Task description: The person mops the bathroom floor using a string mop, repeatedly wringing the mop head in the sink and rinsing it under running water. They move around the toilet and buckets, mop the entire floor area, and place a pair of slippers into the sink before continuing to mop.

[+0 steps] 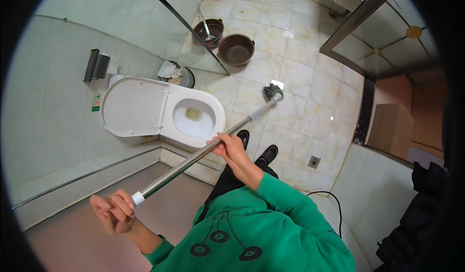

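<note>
A long-handled mop (191, 160) slants across the view, with a silver pole, a white end cap (138, 198) and a small dark green head (272, 92) on the tiles. Its head looks slightly blurred, so its exact make is unclear. My right hand (236, 157) is closed round the middle of the pole, in front of the toilet (196, 119). At the near end, the curled fingers of my left hand (115, 213) are closed at the white cap; part of their grip is hidden.
Two brown buckets (236, 50) stand beyond the glass partition's edge (220, 64); one holds a long-handled ladle (207, 32). A waste bin (188, 77) is beside the toilet. A framed glass door (382, 39) stands at right. Near my feet are a floor drain (314, 162) and a black cable (337, 205).
</note>
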A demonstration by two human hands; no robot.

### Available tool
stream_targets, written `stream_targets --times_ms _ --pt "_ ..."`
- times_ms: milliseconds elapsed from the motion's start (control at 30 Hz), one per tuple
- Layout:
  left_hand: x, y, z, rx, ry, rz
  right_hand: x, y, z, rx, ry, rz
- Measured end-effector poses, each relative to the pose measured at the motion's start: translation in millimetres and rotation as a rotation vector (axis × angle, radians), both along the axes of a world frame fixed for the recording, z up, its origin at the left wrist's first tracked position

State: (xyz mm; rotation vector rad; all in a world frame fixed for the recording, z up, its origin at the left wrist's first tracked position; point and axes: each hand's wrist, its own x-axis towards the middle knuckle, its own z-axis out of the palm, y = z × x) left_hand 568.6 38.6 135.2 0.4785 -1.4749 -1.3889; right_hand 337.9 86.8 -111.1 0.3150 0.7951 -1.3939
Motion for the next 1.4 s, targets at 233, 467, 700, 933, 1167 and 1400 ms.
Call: stream_targets --times_ms 233,467,700,933,1167,1400 --pt "-81 26 -76 0.277 -0.479 -0.073 -34 -52 -134 0.083 -0.026 -0.017" --pt "-120 32 -104 0.131 -0.439 -0.318 -71 -13 -180 0.219 0.072 -0.123" --pt "-130 37 -104 0.292 -0.378 -0.405 -76 71 -173 0.227 -0.037 -0.348" --pt "-161 51 -133 0.582 -0.539 -0.537 -88 176 -191 0.354 -0.068 -0.547" --pt "-205 62 -161 0.579 -0.434 -0.756 -98 242 -192 0.514 0.043 -0.661" --pt "-173 20 -109 0.423 -0.300 -0.569 -94 197 -114 0.287 0.099 -0.561"
